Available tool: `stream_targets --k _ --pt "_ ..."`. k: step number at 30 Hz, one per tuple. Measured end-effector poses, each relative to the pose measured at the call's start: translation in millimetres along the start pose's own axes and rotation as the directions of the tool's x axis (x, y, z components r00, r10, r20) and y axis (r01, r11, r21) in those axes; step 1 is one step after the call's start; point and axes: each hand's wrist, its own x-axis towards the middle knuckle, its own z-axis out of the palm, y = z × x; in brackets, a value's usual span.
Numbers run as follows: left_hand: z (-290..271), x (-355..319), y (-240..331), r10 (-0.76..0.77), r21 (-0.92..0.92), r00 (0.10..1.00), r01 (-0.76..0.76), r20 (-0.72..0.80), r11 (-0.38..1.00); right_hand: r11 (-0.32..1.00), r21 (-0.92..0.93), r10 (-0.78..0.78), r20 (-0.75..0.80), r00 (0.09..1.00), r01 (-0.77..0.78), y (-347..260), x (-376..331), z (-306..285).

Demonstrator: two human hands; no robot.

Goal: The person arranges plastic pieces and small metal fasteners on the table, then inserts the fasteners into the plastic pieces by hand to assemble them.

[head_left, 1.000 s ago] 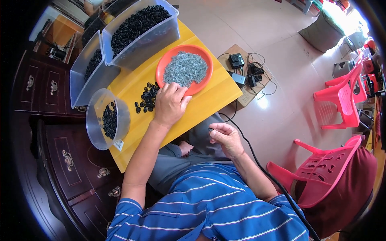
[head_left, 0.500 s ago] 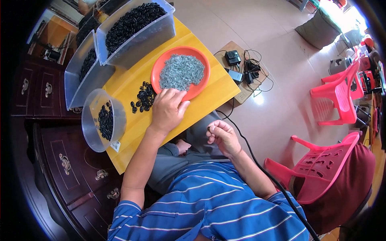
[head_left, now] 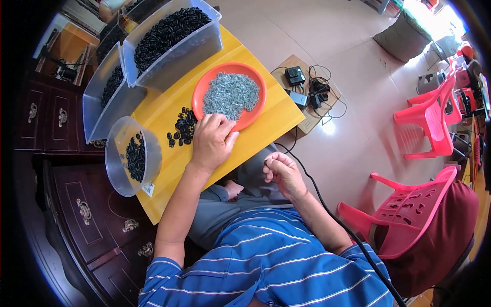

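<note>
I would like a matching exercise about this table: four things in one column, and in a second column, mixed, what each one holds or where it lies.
Things:
1. orange plate
2. round clear bowl
3. left hand
4. right hand

Places or states:
A. holds a few black pieces, at the table's near left edge
B. rests on the yellow table, fingers at the plate's rim
C. raised over the lap, off the table
D. holds a heap of small grey pieces

Pairs: 1-D, 2-A, 3-B, 4-C

Left hand (head_left: 211, 141) on yellow table (head_left: 266, 120) beside black parts pile (head_left: 182, 127), orange plate (head_left: 253, 108), right hand (head_left: 282, 174) raised
</note>
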Motion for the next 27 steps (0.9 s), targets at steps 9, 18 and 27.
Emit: stream_targets --k 9,18,27 --pt "-3 7 -2 0.002 0.007 0.999 -0.002 0.037 1.000 1.000 -0.005 0.007 -0.018 1.000 -0.008 -1 0 -3" --pt "2 -5 -6 0.007 -0.013 0.997 -0.009 -0.080 1.000 0.997 -0.068 -0.045 -0.015 0.999 0.044 -2 -2 2" --pt "3 -8 -17 0.016 -0.134 0.994 -0.031 -0.107 0.991 0.996 -0.072 -0.046 0.001 0.999 0.046 -5 1 3"
